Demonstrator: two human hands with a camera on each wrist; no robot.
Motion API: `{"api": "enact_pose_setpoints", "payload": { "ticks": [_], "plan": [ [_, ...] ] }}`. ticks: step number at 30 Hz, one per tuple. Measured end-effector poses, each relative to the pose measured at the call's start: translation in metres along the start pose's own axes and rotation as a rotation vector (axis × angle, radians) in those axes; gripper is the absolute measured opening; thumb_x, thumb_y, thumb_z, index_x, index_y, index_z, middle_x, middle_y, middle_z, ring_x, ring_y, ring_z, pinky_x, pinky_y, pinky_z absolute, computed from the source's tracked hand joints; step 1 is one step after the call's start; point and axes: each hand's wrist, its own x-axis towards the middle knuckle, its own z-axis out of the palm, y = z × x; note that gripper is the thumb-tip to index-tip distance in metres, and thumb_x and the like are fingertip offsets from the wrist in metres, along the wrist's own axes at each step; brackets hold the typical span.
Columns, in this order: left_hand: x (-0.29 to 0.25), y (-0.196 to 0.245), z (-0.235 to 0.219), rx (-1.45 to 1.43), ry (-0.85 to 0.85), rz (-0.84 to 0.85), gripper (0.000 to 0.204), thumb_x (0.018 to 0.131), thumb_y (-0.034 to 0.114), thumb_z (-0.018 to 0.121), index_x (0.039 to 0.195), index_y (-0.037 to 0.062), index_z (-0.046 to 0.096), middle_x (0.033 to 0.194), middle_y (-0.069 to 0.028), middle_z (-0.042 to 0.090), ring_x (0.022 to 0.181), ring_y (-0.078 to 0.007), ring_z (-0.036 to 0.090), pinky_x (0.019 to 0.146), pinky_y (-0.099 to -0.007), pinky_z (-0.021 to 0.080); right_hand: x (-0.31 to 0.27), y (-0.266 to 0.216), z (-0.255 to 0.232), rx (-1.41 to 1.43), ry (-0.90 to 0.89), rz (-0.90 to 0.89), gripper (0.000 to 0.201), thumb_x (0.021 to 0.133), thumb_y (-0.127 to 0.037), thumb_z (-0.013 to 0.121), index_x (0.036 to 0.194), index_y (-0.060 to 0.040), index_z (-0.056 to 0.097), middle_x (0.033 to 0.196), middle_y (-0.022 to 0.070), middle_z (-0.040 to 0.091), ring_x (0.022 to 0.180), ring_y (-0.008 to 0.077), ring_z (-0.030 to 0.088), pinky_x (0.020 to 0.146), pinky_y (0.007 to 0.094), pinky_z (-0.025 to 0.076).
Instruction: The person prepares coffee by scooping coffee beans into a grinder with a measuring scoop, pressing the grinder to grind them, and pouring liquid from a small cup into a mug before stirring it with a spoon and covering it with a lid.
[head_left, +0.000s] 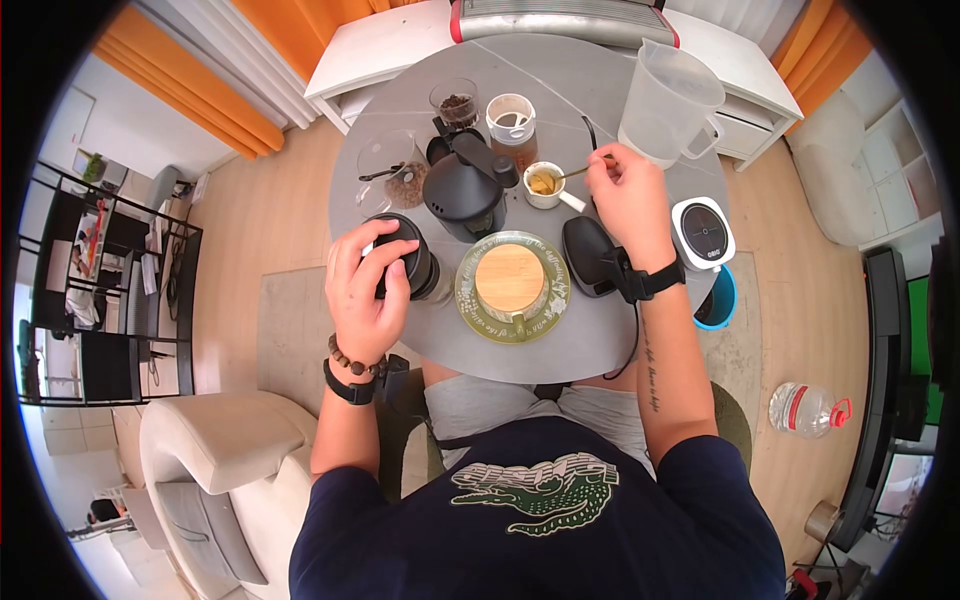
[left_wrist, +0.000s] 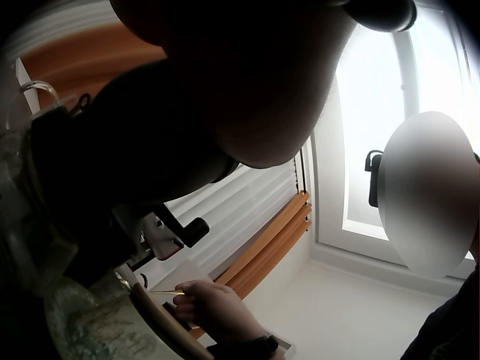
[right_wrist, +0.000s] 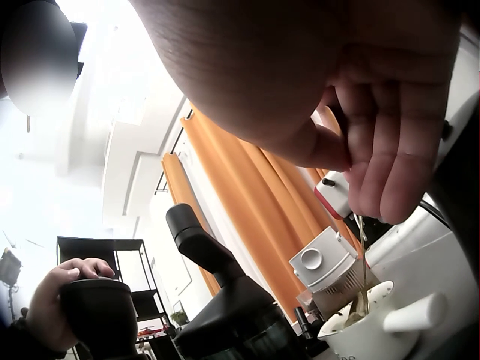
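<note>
My right hand (head_left: pixel 628 195) pinches the thin handle of a metal spoon (right_wrist: pixel 363 251). The spoon's bowl dips into a small white cup with a side handle (head_left: pixel 547 187), which holds something yellowish-brown. On the left, my left hand (head_left: pixel 367 285) grips a black cylindrical container with a flared top (right_wrist: pixel 97 304), fingers over its rim and thumb on the near side. Between the hands stands a black lidded coffee maker with a long handle (head_left: pixel 465 190). In front of me is a green lettered plate (head_left: pixel 487 322) bearing a cup topped by a round wooden lid (head_left: pixel 510 278).
A black mouse-shaped device (head_left: pixel 590 257) with a cable lies by my right wrist. Beyond are a clear pitcher (head_left: pixel 668 100), a white-lidded jar (head_left: pixel 511 120) and glasses of dark grounds (head_left: pixel 456 103) and beans (head_left: pixel 405 185). A white scale (head_left: pixel 703 232) is at the table's right edge.
</note>
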Motion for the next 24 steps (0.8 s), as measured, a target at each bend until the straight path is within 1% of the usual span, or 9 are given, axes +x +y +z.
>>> {"api": "enact_pose_setpoints", "payload": {
  "ticks": [6,9,14,18,19,20,21,22,24],
  "plan": [
    [0.0,-0.001,0.001,-0.009,0.005,0.002,0.023,0.092,0.002,0.071,0.109,0.0102,0.085,0.132,-0.0085,0.076,0.113,-0.0321,0.071,0.097,-0.0435,0.056,-0.006,-0.019,-0.014,0.046,0.029,-0.12,0.018,0.103,-0.015,0.072,0.109,-0.0005,0.08,0.088,0.0171,0.082,0.076,0.0279,0.081,0.073,0.0387,0.062],
    [0.0,-0.001,0.001,-0.016,0.009,0.002,0.023,0.093,0.002,0.071,0.109,0.01,0.085,0.132,-0.0088,0.076,0.114,-0.0323,0.071,0.097,-0.0435,0.056,-0.008,-0.022,-0.013,-0.003,0.029,-0.197,0.015,0.104,-0.013,0.072,0.109,-0.0008,0.08,0.087,0.017,0.081,0.075,0.0307,0.079,0.072,0.04,0.062],
    [0.0,-0.002,0.001,-0.018,0.006,0.003,0.022,0.093,0.003,0.071,0.109,0.0097,0.085,0.132,-0.0091,0.076,0.114,-0.0326,0.071,0.098,-0.0438,0.056,-0.006,-0.014,-0.003,-0.158,-0.018,-0.329,0.014,0.102,-0.013,0.071,0.105,-0.0017,0.079,0.084,0.0204,0.077,0.077,0.0413,0.076,0.071,0.0486,0.06],
    [0.0,-0.001,0.001,-0.016,0.003,-0.001,0.022,0.093,0.003,0.072,0.109,0.0097,0.085,0.132,-0.0093,0.076,0.115,-0.0329,0.071,0.098,-0.0441,0.056,-0.004,-0.005,0.006,-0.197,-0.027,-0.294,0.015,0.101,-0.013,0.069,0.103,-0.0018,0.079,0.084,0.0217,0.077,0.078,0.0425,0.077,0.072,0.0504,0.06],
    [0.0,-0.001,0.0,-0.016,0.003,-0.001,0.022,0.093,0.003,0.072,0.109,0.0097,0.085,0.132,-0.0093,0.076,0.115,-0.0329,0.071,0.098,-0.0441,0.056,-0.003,-0.005,0.007,-0.17,-0.031,-0.223,0.015,0.1,-0.013,0.069,0.101,-0.0017,0.08,0.083,0.0215,0.078,0.077,0.0416,0.077,0.072,0.0492,0.06],
    [-0.001,-0.001,-0.002,-0.008,-0.021,-0.001,0.022,0.097,0.003,0.069,0.111,0.0069,0.085,0.133,-0.0126,0.075,0.118,-0.0336,0.072,0.101,-0.0442,0.056,-0.003,-0.005,0.008,-0.144,-0.034,-0.153,0.016,0.1,-0.013,0.069,0.1,-0.0015,0.08,0.082,0.0213,0.078,0.077,0.0408,0.077,0.072,0.0481,0.061],
    [-0.001,0.0,-0.003,-0.001,-0.043,0.0,0.022,0.1,0.002,0.066,0.114,0.0041,0.084,0.135,-0.0158,0.075,0.121,-0.0344,0.072,0.103,-0.0443,0.057,-0.003,-0.005,0.008,-0.144,-0.034,-0.153,0.016,0.1,-0.013,0.069,0.1,-0.0015,0.08,0.082,0.0213,0.078,0.077,0.0408,0.077,0.072,0.0481,0.061],
    [-0.001,-0.001,-0.002,-0.001,-0.044,0.001,0.022,0.1,0.002,0.066,0.114,0.0041,0.084,0.135,-0.0158,0.075,0.121,-0.0344,0.072,0.103,-0.0443,0.057,-0.002,-0.003,0.008,-0.11,-0.016,-0.11,0.017,0.099,-0.014,0.07,0.1,-0.0011,0.08,0.083,0.0211,0.079,0.076,0.039,0.078,0.073,0.0463,0.061],
    [-0.001,-0.002,0.001,-0.02,0.001,-0.006,0.022,0.093,0.003,0.072,0.109,0.0099,0.085,0.132,-0.0093,0.076,0.115,-0.0329,0.071,0.099,-0.0442,0.055,-0.001,0.003,0.009,-0.076,0.001,-0.067,0.018,0.099,-0.015,0.07,0.099,-0.0006,0.08,0.084,0.0208,0.08,0.076,0.0373,0.079,0.073,0.0445,0.062]
  ]
}}
